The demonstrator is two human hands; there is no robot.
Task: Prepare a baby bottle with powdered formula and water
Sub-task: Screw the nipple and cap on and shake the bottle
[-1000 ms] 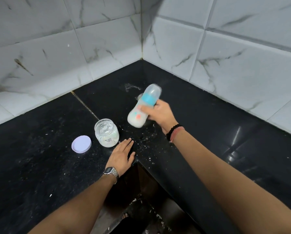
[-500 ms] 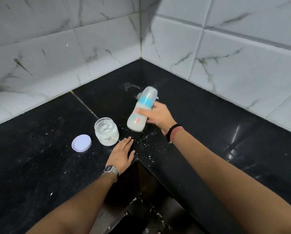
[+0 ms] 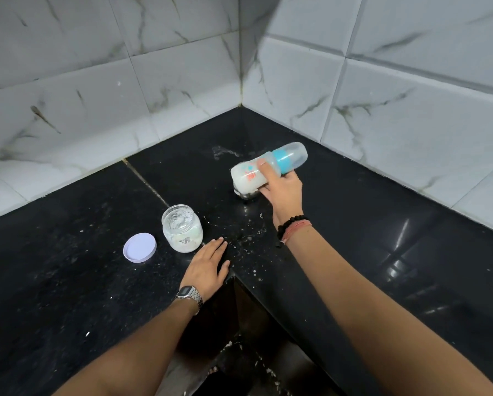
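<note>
The right hand (image 3: 285, 192) grips the baby bottle (image 3: 268, 170) around its middle, thumb across the front and fingers curled behind, and holds it tipped almost on its side above the tabletop (image 3: 68, 281). Its capped end with the blue collar (image 3: 282, 158) points away from the powder jar (image 3: 182, 227), toward the wall tiles (image 3: 411, 110). Milky white liquid fills the lower part of the bottle, so powder and water appear to be already inside and the cap closed. The step in hand looks like shaking or swirling to mix.

The left hand (image 3: 209, 265) lies flat on the tabletop just beside the jar, fingers straight and together, holding nothing. The jar stands open with white powder in its bottom. Its lilac lid (image 3: 140, 247) lies on the far side of the jar from the left hand, a little apart. White specks of spilled powder dot the tabletop between the jar and the bottle. Something small and dark sits beneath the bottle's base; what it is cannot be told.

The next move probably calls for a firm grip while mixing until no clumps show, then setting the bottle upright. The jar is left to be closed with its lid.
</note>
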